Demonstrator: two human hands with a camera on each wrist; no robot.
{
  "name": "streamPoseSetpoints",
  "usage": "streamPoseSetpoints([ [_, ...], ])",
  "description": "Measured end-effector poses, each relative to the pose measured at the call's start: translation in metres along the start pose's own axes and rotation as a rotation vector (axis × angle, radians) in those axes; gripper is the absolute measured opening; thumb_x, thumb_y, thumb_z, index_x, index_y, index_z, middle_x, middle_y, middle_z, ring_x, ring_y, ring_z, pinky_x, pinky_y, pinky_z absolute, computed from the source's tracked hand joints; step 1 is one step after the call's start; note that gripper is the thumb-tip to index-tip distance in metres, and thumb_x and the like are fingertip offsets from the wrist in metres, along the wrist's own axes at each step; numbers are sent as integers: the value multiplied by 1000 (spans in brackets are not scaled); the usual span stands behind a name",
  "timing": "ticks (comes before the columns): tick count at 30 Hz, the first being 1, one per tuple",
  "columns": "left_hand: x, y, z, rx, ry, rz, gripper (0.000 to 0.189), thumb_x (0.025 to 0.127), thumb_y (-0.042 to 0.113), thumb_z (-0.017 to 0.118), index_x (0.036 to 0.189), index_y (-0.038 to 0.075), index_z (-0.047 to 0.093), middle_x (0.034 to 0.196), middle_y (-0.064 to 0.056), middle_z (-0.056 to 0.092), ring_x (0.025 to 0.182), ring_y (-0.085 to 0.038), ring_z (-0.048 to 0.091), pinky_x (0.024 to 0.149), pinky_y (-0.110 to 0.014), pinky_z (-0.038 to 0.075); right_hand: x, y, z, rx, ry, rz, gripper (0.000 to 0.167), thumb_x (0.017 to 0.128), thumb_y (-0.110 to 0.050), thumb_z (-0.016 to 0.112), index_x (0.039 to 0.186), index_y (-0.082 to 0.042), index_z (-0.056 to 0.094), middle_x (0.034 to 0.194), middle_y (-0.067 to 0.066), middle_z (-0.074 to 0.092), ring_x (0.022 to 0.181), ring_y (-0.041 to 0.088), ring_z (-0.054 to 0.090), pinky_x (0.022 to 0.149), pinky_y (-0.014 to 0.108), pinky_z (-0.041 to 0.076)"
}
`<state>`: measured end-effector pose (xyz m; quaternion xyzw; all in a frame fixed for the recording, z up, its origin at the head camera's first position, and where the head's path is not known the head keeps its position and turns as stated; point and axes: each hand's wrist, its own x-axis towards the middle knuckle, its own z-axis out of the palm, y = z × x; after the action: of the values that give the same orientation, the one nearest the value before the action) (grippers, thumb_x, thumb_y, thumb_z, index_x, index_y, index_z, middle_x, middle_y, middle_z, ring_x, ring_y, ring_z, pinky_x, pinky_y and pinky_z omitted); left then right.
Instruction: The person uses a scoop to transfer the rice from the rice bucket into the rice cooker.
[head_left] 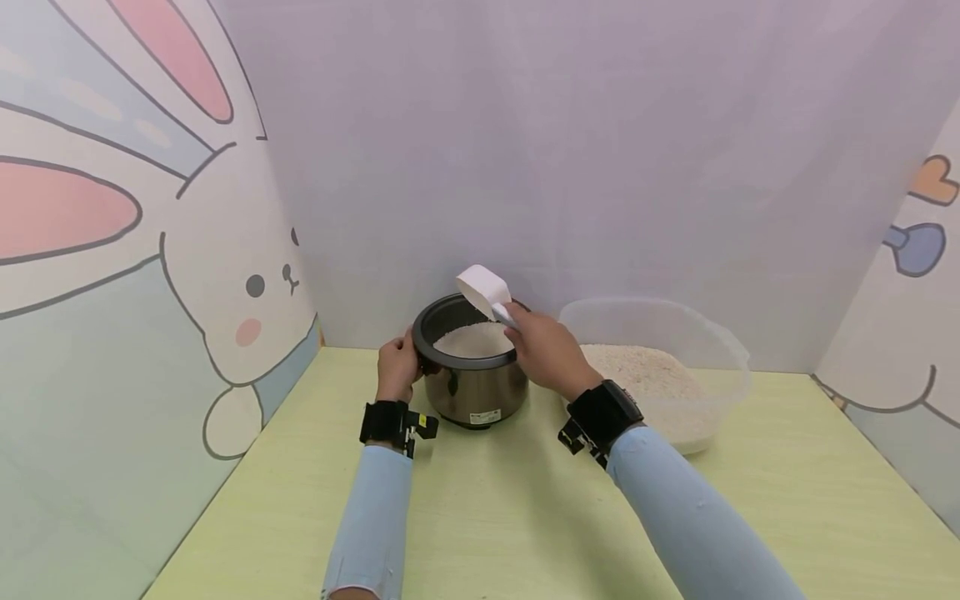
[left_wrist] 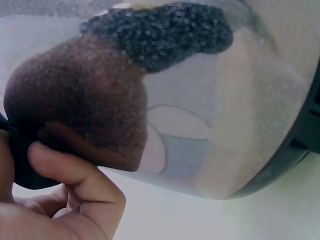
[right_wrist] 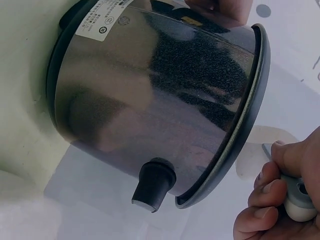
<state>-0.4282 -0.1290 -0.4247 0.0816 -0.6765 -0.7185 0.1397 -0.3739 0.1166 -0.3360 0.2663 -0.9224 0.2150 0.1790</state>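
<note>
My left hand grips the black side handle of a dark, shiny rice cooker, thumb and fingers curled round it in the left wrist view. White rice lies inside the cooker. Above its opening, a white measuring scoop is tipped with its mouth facing left. My right hand holds the scoop's grey handle over the cooker's right rim, fingers wrapped round it. Opposite the left hand, another black stub handle juts from the cooker's side in the right wrist view.
A translucent plastic bin stands right of the cooker, holding a heap of rice. Both rest on a pale yellow-green table. A plain lilac backdrop rises behind, and rabbit-printed panels flank the sides.
</note>
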Motion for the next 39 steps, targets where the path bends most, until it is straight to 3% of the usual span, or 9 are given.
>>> streamPoseSetpoints([
  [11, -2, 1, 0, 13, 6, -9, 42, 108, 40, 52, 80, 8, 55, 62, 3, 45, 50, -10, 44, 52, -26, 41, -6, 1, 0, -183, -12, -95, 44, 105, -11, 59, 148, -3, 49, 89, 13, 62, 71, 26, 58, 60, 37, 43],
  [20, -1, 0, 1, 14, 8, -17, 41, 108, 41, 53, 84, 7, 56, 65, 1, 46, 52, -11, 44, 53, -28, 43, -11, 6, -2, -227, 0, -113, 44, 105, -10, 60, 146, -2, 50, 89, 13, 62, 70, 26, 59, 58, 37, 45],
  [23, 1, -1, 0, 20, 12, -8, 42, 107, 41, 53, 84, 6, 57, 65, 1, 47, 51, -11, 45, 54, -29, 44, -12, 12, -8, -226, 8, -113, 44, 105, -10, 59, 146, 0, 49, 97, 18, 65, 75, 31, 63, 61, 40, 48],
  [27, 1, -2, 0, 25, 4, 2, 43, 108, 41, 51, 82, 7, 56, 62, 2, 45, 50, -10, 44, 53, -29, 43, -17, 24, -21, -211, 1, -67, 45, 106, -10, 57, 148, 1, 48, 109, 22, 67, 88, 36, 66, 70, 46, 52],
  [39, -2, -1, 0, -8, -22, 9, 42, 109, 39, 49, 81, 9, 52, 58, 5, 39, 47, -9, 39, 50, -26, 39, -49, 91, -66, -236, -71, 112, 43, 106, -4, 52, 146, 8, 43, 107, 26, 65, 91, 40, 65, 77, 51, 50],
])
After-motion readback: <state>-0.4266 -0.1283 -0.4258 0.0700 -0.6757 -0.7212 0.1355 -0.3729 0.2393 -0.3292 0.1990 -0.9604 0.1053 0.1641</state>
